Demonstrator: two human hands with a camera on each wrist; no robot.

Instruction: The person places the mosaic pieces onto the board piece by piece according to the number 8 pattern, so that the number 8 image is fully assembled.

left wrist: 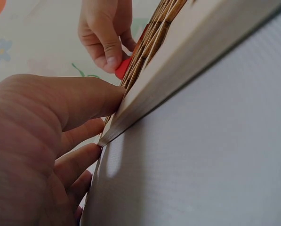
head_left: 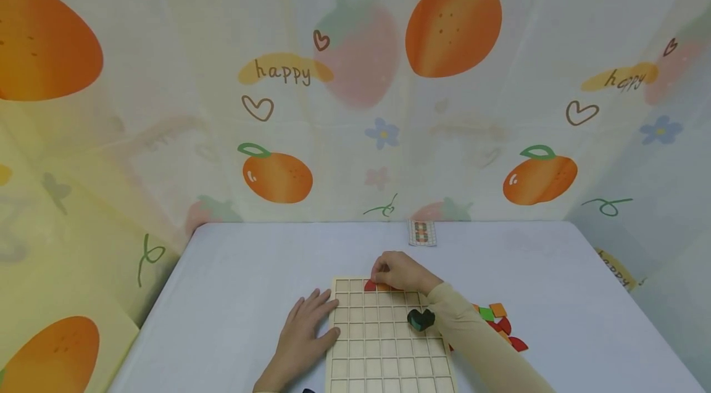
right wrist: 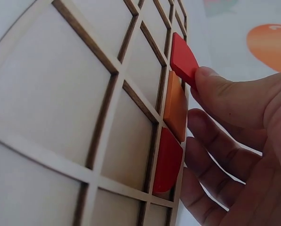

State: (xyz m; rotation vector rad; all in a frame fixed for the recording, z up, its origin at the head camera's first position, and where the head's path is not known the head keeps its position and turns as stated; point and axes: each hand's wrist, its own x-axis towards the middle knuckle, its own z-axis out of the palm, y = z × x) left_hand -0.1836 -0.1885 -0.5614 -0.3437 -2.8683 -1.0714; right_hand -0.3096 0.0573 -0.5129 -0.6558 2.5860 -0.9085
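A wooden grid board [head_left: 363, 331] lies on the table. At its far row my right hand [head_left: 402, 271] pinches a red tile [right wrist: 183, 59] with one rounded side between thumb and finger; the tile stands tilted at a cell. Beside it an orange square tile [right wrist: 175, 107] and another red rounded tile [right wrist: 168, 160] sit in neighbouring cells of the same row. My left hand [head_left: 304, 334] rests along the board's left edge, fingers spread, with the thumb [left wrist: 91, 96] touching the rim.
Right of the board, partly behind the right forearm, lie several loose tiles [head_left: 486, 314] in green, orange and red. A small printed card [head_left: 422, 233] is at the table's back edge. A fruit-patterned cloth [head_left: 355, 183] hangs behind the table.
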